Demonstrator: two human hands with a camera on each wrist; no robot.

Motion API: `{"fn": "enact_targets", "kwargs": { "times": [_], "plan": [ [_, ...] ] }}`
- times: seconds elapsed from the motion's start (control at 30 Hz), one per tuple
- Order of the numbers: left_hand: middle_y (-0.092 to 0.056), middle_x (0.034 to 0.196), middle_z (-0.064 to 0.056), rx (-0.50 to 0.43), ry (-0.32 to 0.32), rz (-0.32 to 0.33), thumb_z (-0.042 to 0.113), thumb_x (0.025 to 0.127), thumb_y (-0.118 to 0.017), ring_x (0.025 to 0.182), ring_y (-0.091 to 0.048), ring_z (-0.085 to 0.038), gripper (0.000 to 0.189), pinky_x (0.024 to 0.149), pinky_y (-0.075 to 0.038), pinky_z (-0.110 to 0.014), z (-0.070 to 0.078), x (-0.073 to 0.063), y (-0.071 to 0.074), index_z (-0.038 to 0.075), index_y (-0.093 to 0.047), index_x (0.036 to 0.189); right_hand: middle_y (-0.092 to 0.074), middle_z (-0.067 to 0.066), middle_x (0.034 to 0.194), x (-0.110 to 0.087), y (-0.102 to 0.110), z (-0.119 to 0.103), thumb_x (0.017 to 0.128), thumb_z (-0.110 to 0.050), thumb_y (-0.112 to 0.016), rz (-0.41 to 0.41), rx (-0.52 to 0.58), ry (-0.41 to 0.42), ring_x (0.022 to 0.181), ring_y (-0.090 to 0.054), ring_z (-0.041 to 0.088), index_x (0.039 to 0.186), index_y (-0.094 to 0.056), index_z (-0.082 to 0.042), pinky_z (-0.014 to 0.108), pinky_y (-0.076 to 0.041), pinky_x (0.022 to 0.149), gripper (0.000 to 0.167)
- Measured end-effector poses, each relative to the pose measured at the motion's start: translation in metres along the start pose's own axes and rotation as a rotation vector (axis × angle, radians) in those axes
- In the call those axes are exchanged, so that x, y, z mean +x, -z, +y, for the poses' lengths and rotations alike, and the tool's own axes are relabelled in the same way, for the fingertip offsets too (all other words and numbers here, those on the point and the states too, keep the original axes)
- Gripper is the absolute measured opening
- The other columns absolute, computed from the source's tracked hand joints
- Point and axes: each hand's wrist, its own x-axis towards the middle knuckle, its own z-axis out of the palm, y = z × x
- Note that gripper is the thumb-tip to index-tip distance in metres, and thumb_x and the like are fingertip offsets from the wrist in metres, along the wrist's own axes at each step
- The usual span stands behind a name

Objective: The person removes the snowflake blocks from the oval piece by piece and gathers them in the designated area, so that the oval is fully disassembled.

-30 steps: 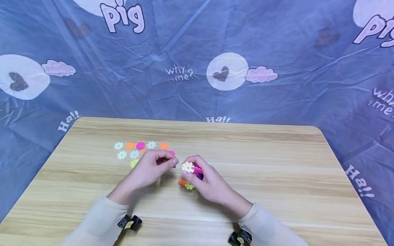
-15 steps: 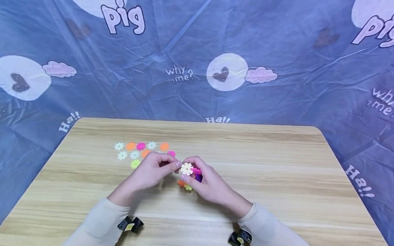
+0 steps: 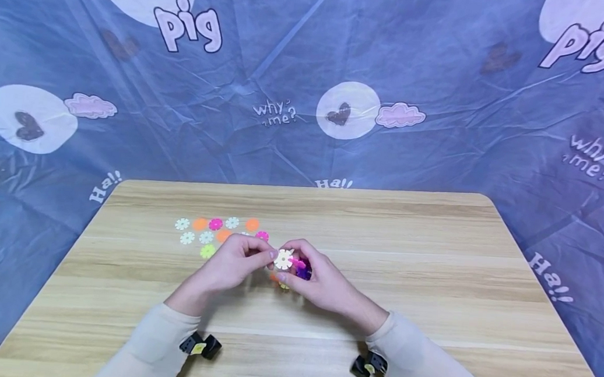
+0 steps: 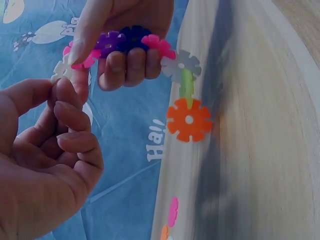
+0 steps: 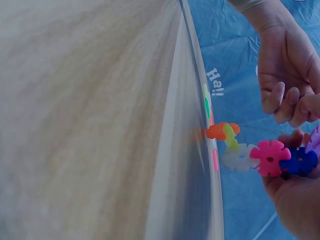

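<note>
My right hand grips a chain of interlocked snowflake discs. In the left wrist view, the right thumb presses a pink disc, with the other fingers curled under a purple disc and a dark blue disc. A second pink disc, a translucent white disc, a yellow-green disc and an orange disc hang from the chain's free end. At the other end is a white snowflake disc. Thumb and index finger of my left hand pinch its edge, their tips partly hiding it.
Loose discs lie on the wooden table beyond the left hand, among them an orange one, a pink one and a yellow-green one. A blue printed cloth hangs behind the table.
The left hand has moved right, from apart to the white disc's edge. The white disc has shifted slightly left, and the chain's hanging end has swung a little left.
</note>
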Motion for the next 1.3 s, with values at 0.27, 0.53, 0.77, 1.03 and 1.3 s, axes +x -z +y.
{"fn": "enact_targets", "kwargs": {
  "times": [0.27,0.53,0.77,1.03,1.3],
  "plan": [
    [-0.074,0.088,0.0,-0.058,0.07,0.039,0.011,0.105,-0.067,0.088,-0.066,-0.024,0.02,0.083,-0.059,-0.031,-0.005,-0.002,0.006,-0.006,-0.077,0.103,-0.071,0.008,0.111,-0.003,0.006,0.006,0.1,-0.022,-0.079,0.006,0.024,-0.072,0.098,-0.069,0.018,0.137,-0.061,-0.01,0.028,-0.06,0.085,0.043],
    [-0.07,0.084,0.005,-0.136,0.05,0.09,0.003,0.105,-0.063,0.081,-0.063,-0.01,0.019,0.079,-0.059,-0.026,-0.006,-0.003,0.006,-0.014,-0.072,0.104,-0.075,0.007,0.11,-0.004,0.008,0.007,0.106,-0.024,-0.07,-0.004,-0.021,-0.022,0.095,-0.07,0.023,0.134,-0.066,-0.004,0.03,-0.061,0.087,0.034],
    [-0.067,0.086,-0.002,-0.093,0.005,0.119,0.006,0.106,-0.061,0.081,-0.063,-0.013,0.02,0.077,-0.058,-0.028,-0.004,-0.004,0.0,-0.013,-0.069,0.106,-0.075,0.009,0.111,-0.002,0.008,0.006,0.107,-0.019,-0.067,-0.005,-0.017,0.007,0.096,-0.071,0.019,0.133,-0.065,-0.002,0.03,-0.061,0.093,0.031],
    [-0.068,0.08,-0.001,-0.089,0.034,0.127,0.014,0.107,-0.066,0.073,-0.062,-0.016,0.024,0.069,-0.057,-0.027,-0.001,-0.004,-0.01,-0.009,-0.071,0.101,-0.07,0.008,0.102,-0.002,0.008,0.004,0.107,-0.018,-0.068,-0.013,-0.019,0.018,0.084,-0.067,0.017,0.133,-0.065,-0.002,0.028,-0.061,0.079,0.031],
    [-0.067,0.073,0.006,-0.385,0.105,0.151,0.007,0.104,-0.068,0.066,-0.057,-0.009,0.015,0.066,-0.051,-0.023,-0.005,-0.003,-0.014,0.004,-0.074,0.09,-0.068,0.008,0.093,-0.002,0.007,0.004,0.107,-0.019,-0.067,-0.018,-0.011,0.016,0.074,-0.066,0.032,0.137,-0.061,-0.005,0.032,-0.06,0.064,0.033]
  ]
}}
